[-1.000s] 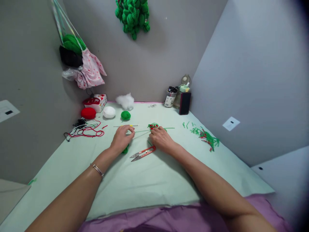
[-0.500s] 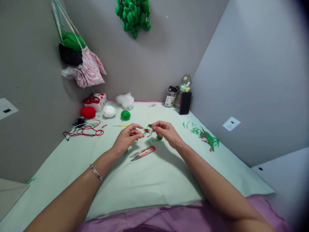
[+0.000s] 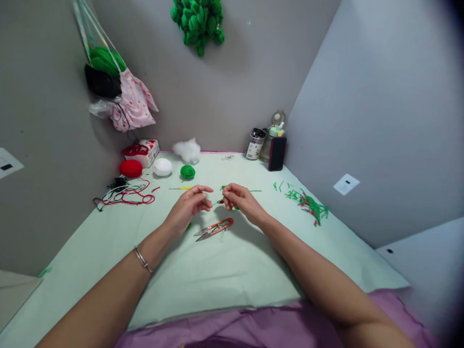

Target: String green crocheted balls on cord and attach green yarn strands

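Observation:
My left hand (image 3: 188,209) is closed in a pinch on a green yarn strand (image 3: 214,203). That strand runs across the small gap between my hands. Opposite it, my right hand (image 3: 241,200) has its fingertips pressed together on a small red and green piece (image 3: 220,201), mostly hidden by the fingers. Below both hands lie orange-handled thread snips (image 3: 213,229), blades pointing left. Just beyond my left hand is a yellow-handled crochet hook (image 3: 185,188). Bits of green yarn (image 3: 255,191) show behind my right hand.
Red (image 3: 131,168), white (image 3: 163,167) and green (image 3: 187,171) yarn balls sit at the back left, beside white stuffing (image 3: 187,150). Tangled cords (image 3: 126,198) lie left. A phone (image 3: 277,153) and pen cup (image 3: 255,144) stand at the back right, with green yarn scraps (image 3: 311,207) nearer.
My hands have both closed more, and the left fingers have curled in. The red and green piece is now more covered by my right fingers. The view has shifted slightly.

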Motion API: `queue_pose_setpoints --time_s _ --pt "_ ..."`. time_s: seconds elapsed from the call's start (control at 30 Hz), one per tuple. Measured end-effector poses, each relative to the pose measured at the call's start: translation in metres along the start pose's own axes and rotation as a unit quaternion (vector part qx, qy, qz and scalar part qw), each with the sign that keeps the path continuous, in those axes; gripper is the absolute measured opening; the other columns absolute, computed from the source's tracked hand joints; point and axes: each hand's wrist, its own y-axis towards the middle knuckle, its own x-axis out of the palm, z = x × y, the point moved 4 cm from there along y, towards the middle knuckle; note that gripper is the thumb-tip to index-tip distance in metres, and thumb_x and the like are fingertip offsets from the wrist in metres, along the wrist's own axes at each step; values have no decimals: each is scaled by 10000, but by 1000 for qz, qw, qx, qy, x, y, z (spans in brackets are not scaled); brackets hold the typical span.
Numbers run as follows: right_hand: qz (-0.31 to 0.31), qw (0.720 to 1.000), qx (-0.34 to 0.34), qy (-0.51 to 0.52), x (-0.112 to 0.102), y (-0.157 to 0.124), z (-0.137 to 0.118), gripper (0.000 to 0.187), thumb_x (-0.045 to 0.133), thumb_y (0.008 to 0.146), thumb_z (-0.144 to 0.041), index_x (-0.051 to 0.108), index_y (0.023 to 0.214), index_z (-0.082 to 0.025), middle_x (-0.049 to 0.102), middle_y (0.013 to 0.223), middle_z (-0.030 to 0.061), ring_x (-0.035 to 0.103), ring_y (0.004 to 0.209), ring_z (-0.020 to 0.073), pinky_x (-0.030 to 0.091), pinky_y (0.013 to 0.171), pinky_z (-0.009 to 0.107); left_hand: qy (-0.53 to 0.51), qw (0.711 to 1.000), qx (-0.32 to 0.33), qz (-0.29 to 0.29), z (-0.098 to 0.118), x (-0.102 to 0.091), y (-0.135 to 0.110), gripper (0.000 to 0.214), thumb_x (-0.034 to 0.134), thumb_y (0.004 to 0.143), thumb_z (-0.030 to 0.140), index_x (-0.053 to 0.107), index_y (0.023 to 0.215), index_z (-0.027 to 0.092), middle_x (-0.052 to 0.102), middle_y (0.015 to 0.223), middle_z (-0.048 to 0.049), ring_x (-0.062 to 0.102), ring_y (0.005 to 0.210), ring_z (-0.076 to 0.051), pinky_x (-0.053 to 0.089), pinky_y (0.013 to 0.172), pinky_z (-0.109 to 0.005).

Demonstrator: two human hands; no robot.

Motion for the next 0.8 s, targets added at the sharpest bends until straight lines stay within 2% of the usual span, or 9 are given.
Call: queue_pose_setpoints --time_s 0.07,0.13,0.2,0.27,0.4,0.53,0.67,0.73,0.8 --pt "9 999 -26 -18 0 -1 -3 263 642 857 -433 553 879 -186 589 639 -46 527 550 93 417 574 234 105 994 -3 -16 -3 4 -3 257 745 752 302 701 970 173 618 691 8 565 604 -127 439 600 -246" --pt "16 997 -58 -48 1 -2 -5 244 620 875 -424 555 883 -189 581 638 -45 513 556 95 415 580 240 181 981 -16 -69 -8 9 -5 215 762 750 329 733 898 175 588 658 13 494 544 -115 367 539 -245" --pt "20 992 -87 -89 0 -2 -6 213 601 891 -397 561 887 -188 582 641 -40 504 571 98 410 586 241 210 968 -38 -135 -13 12 -6 217 721 800 379 755 820 166 543 599 12 442 519 -113 321 518 -251" --pt "25 988 -99 -120 -2 -1 -6 188 584 900 -374 569 887 -187 589 644 -34 491 575 99 397 576 239 188 969 -39 -157 -13 9 -4 279 670 852 422 770 816 164 516 579 9 433 533 -113 332 533 -249" --pt "79 985 -97 -120 -14 2 -6 175 610 864 -361 601 859 -186 627 701 -13 485 558 98 390 536 241 36 996 0 -84 -1 -6 5 276 704 841 440 766 873 173 513 624 16 433 569 -97 385 565 -220" --pt "100 983 -77 -134 -21 3 -6 146 670 808 -319 675 817 -173 608 655 -11 504 586 110 408 556 250 -78 996 3 -39 9 -19 8 243 751 810 387 738 863 150 468 624 31 388 542 -81 383 516 -195" --pt "36 991 -59 -114 -15 -2 -11 164 663 838 -330 675 826 -167 652 715 8 534 637 114 408 576 242 -85 996 2 -35 13 -23 7 220 749 822 351 733 855 134 443 624 32 367 536 -73 377 498 -181" --pt "-38 990 -55 -125 -7 -7 -15 170 669 852 -329 680 819 -163 657 749 13 549 663 116 407 586 238 -81 996 2 -37 13 -23 7 229 748 827 361 736 850 133 445 627 30 372 539 -72 386 504 -181" --pt "-131 974 -71 -173 4 -14 -20 150 680 863 -302 704 817 -161 681 841 32 587 743 130 441 655 248 -75 997 2 -36 13 -22 7 240 749 825 375 738 847 136 453 631 29 378 539 -72 393 507 -183"
